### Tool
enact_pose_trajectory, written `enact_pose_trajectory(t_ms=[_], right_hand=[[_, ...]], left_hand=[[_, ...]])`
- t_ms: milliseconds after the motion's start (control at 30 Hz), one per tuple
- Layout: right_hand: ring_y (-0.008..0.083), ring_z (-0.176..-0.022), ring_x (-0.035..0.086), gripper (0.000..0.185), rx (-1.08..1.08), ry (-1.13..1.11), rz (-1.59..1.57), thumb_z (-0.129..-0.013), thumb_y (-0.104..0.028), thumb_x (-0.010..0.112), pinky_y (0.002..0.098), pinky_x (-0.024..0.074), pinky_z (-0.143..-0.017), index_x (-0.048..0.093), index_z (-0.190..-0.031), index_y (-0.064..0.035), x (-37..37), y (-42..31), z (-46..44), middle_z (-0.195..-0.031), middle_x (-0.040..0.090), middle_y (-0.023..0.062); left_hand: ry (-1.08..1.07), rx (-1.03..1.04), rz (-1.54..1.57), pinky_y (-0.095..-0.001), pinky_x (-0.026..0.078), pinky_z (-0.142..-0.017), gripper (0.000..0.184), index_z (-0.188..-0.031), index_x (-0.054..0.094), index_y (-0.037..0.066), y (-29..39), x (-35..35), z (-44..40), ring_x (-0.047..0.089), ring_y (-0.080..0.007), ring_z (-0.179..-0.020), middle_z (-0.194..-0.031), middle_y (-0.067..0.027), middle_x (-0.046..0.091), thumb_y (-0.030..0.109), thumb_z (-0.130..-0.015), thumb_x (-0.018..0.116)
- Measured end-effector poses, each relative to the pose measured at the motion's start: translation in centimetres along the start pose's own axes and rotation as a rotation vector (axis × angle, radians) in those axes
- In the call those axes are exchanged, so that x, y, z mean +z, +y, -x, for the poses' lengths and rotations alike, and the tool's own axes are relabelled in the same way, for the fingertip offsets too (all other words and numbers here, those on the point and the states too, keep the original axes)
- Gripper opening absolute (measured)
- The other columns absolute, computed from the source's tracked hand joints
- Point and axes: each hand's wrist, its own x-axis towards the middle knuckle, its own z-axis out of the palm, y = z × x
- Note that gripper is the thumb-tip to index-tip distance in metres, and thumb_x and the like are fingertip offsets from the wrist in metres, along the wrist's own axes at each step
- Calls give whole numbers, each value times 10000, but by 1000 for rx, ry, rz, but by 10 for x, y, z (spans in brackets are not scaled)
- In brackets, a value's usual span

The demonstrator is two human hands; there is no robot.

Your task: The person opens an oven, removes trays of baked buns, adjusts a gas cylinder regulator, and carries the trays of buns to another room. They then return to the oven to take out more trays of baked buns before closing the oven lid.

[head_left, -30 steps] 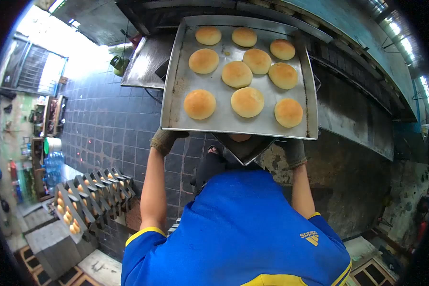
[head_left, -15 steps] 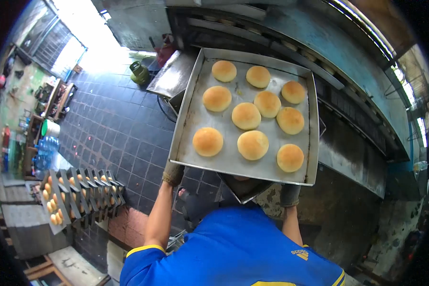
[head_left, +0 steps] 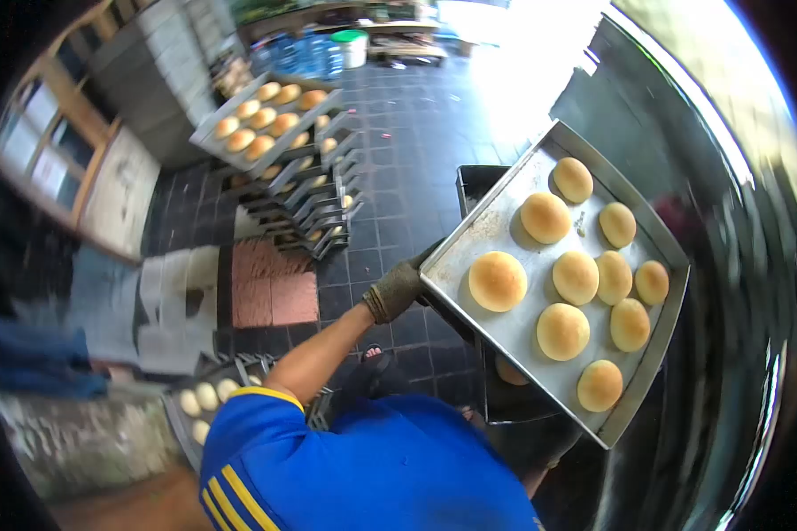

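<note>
My left hand, in a dark work glove, grips the near left corner of a metal baking tray. Several round golden buns lie spread over it. My right hand is mostly hidden below the tray's near edge, where it supports that side; its fingers are out of sight. The tray is held up in front of me, tilted in view. Under it shows a dark pan with part of a bun in it; I cannot tell what that pan rests on.
At the left stands a stack of trays with baked buns on top. Lower left, another tray holds paler buns. Blue water bottles and a green-lidded bucket stand at the back on dark floor tiles.
My view and body have turned left, so the tray stack now sits nearer the middle. The bun tray has come along in both hands and appears rotated, towards the right of view.
</note>
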Motion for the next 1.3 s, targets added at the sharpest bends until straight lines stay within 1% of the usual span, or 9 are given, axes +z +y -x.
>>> enact_pose_trajectory(t_ms=[300,367,467,567,667,767,1000,1100,1300], right_hand=[[326,-1116,762,329,-376,-437,-234,-1012,-84,803,472,588,-1108,754,-1327,-2,334,-166,-71,-1155,831,131],[243,-1272,703,389,-775,-522,120,-935,-8,865,427,634,-1061,750,-1307,10,404,-189,-97,-1304,750,93],[244,-1201,731,420,-153,-732,-477,-894,37,872,433,665,-982,749,-1295,17,506,-209,-96,-1302,753,114],[259,-1096,761,414,-28,-769,-599,-836,88,864,446,682,-901,769,-1233,17,624,-275,-97,-1182,777,130],[297,-1019,770,306,-368,-808,-354,-828,17,885,461,646,-886,823,-1128,6,722,-301,-94,-1083,813,140],[333,-986,782,225,-376,-898,-286,-830,-62,908,477,614,-896,860,-1045,-12,808,-328,-86,-1036,845,146],[302,-1095,831,230,-672,-1026,7,-967,-44,786,452,699,-943,840,-1184,11,940,-304,-90,-1128,870,161],[281,-1128,820,279,-352,-1134,-198,-1052,-28,680,446,719,-955,809,-1292,32,982,-305,-75,-1223,850,170],[220,-1137,831,263,-418,-1159,95,-980,-126,851,415,670,-970,884,-1225,-37,996,-295,-88,-1207,885,136]], left_hand=[[375,-13,68,-409,691,-807,398,-1347,771,-1,19,-300,28,811,-187,-1026,-1181,-150,824,293,-1093,686],[520,383,-750,-466,613,-1037,402,-1369,777,20,10,-360,29,740,-357,-1215,-1339,-217,775,183,-1019,666],[649,436,-763,-481,558,-1166,430,-1393,771,19,-53,-460,5,687,-413,-1374,-1442,-238,748,151,-1004,642],[684,137,-1723,-454,545,-1185,435,-1435,759,41,-26,-527,14,677,-347,-1441,-1490,-210,748,161,-1031,651],[835,245,-310,-454,555,-1169,417,-1452,746,31,-8,-588,10,712,-337,-1389,-1460,-190,773,195,-1081,646],[1163,224,-313,-449,572,-1143,449,-1492,719,8,-52,-655,-1,750,-332,-1336,-1429,-206,794,252,-1121,647],[889,-27,-467,-422,574,-1127,501,-1468,741,-4,-94,-769,11,765,-297,-1332,-1396,-241,807,293,-1064,752],[858,-80,-336,-418,581,-1111,499,-1460,740,-7,-130,-813,3,766,-283,-1321,-1386,-219,816,293,-1062,756],[545,277,-1268,-402,606,-1083,480,-1451,725,-35,-171,-847,0,771,-243,-1259,-1363,-187,822,278,-1089,750]])
